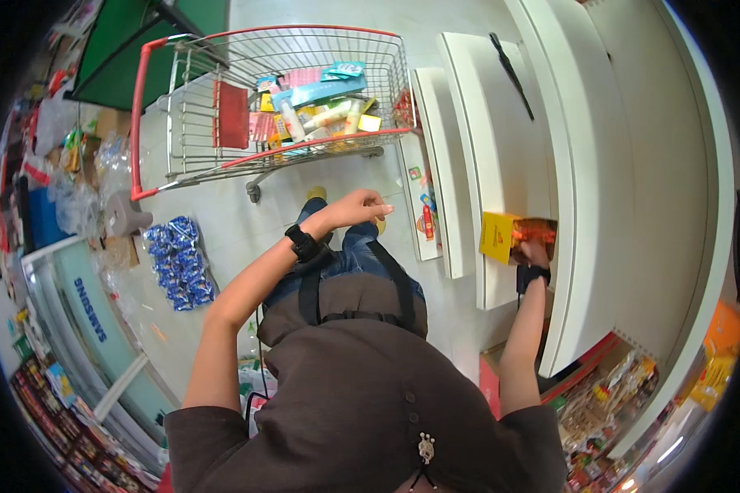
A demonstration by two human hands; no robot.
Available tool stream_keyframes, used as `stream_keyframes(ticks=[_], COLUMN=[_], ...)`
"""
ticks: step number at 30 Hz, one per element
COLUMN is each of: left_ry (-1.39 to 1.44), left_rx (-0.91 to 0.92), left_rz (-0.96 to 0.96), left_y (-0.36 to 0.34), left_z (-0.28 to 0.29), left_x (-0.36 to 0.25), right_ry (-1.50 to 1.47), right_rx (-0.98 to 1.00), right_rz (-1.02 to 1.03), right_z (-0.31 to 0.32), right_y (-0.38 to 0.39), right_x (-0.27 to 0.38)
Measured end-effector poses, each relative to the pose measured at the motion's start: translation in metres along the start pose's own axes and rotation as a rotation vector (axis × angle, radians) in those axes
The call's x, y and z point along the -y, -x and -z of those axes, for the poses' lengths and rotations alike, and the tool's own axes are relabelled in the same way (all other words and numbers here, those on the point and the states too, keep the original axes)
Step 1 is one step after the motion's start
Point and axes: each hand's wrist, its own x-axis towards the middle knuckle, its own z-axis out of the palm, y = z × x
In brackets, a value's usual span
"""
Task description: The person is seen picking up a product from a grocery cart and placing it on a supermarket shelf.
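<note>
My right hand (534, 254) reaches over a white shelf and is closed on the near side of a yellow box (497, 237) with orange-red packets (536, 230) showing in it. Its fingertips are partly hidden against the packets. The box stands at the shelf's edge. My left hand (358, 209) hangs in front of my body, fingers loosely apart, with nothing in it. A black band circles each wrist.
A red-trimmed shopping cart (275, 31) ahead holds tubes, boxes and packets. Tiered white shelves (501, 156) line the right; a black strip (511, 76) lies on one. Blue packs (178, 263) lie on the floor at left, near a glass-fronted cabinet (99, 316).
</note>
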Motion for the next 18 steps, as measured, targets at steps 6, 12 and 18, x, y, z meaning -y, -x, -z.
stream_keyframes(ticks=[6, 12, 18], left_ry=[0.142, -0.04, -0.139], left_rx=[-0.248, -0.625, -0.591], left_rz=[-0.046, -0.011, 0.274], left_y=[0.017, 0.004, -0.049], left_z=[0.083, 0.236, 0.345], left_x=[0.015, 0.039, 0.191], right_ry=[-0.769, -0.024, -0.493], right_rx=[0.037, -0.575, -0.372], right_rz=[-0.362, -0.193, -0.14], right_z=[0.02, 0.016, -0.008], right_y=[0.025, 0.088, 0.129], right_x=[-0.018, -0.008, 0.158])
